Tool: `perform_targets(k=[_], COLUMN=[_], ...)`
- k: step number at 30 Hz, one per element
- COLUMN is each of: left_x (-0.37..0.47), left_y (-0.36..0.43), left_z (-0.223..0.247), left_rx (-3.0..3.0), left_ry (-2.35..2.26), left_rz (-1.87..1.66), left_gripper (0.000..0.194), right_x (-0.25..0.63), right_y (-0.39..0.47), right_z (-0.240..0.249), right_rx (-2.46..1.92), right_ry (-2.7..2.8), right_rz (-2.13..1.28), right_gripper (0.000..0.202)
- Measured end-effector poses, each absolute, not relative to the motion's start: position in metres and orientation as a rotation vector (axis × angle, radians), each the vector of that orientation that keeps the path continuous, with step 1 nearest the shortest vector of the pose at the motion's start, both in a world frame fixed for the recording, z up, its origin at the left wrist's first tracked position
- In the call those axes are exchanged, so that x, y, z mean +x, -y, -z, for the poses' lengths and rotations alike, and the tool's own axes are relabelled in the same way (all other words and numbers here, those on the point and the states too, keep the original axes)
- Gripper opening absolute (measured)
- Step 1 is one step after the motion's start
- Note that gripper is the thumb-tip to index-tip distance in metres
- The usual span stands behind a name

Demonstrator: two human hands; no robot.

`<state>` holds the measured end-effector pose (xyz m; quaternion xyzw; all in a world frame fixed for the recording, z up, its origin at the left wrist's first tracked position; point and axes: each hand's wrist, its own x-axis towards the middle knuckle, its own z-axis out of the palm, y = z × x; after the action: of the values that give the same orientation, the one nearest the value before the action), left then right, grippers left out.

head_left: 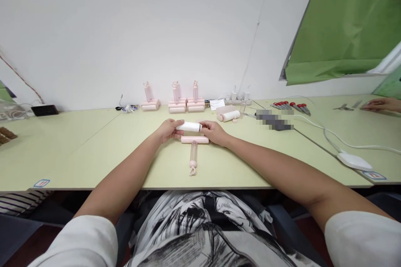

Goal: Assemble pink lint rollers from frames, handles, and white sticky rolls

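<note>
"Where the two hands meet above the pale green table [125, 154], what does the left hand [171, 129] have?"

"Left end of a white roll [189, 127]. Thumb and fingers closed round it, no wider than the roll."

"And the right hand [215, 132]?"

"Fingertips pinched in on the roll's right end, by a dark ring. Roll lies crosswise between the hands, near level."

"Nearest thing to them?"

"Pink roller head [194, 139], on the table just on the wearer's side of the roll. Clear handle [194, 152] points to the wearer, pink loop [192, 171] at its tip. Right fingers close to the head; contact, cannot tell."

"Farther back?"

"Pink rollers [177, 109] along the wall, several clear handles upright behind them. Right of those, a second white roll [230, 115], lying down. Then red-and-grey pieces [293, 105]."

"Edges?"

"Dark box [44, 110] far left. Far right, another person's hand [380, 104] on the table."
</note>
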<state>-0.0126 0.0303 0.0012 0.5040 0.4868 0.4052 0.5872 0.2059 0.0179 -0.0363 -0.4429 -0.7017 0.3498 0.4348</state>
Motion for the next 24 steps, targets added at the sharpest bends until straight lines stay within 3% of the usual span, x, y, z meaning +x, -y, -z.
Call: perform_targets(k=[5,15,24], left_x=[-0.014,-0.011,-0.010], left_y=[-0.036,-0.034,-0.030], left_z=[0.004,0.012,0.013], left_rx=[1.176,1.394,1.574], left_ry=[-1.190,-1.305,-1.566], left_rz=[-0.987,-0.907,-0.801], left_gripper=[0.034,0.051,0.052], right_x=[0.206,0.213,0.216], right_y=[-0.016,-0.033,-0.030], right_z=[0.035,0.047,0.037], right_rx=[-1.203,-1.218,-1.310], right_ry=[1.666,1.773,1.875], right_rz=[-0.969,-0.810,-0.746], right_gripper=[0.045,0.037,0.037])
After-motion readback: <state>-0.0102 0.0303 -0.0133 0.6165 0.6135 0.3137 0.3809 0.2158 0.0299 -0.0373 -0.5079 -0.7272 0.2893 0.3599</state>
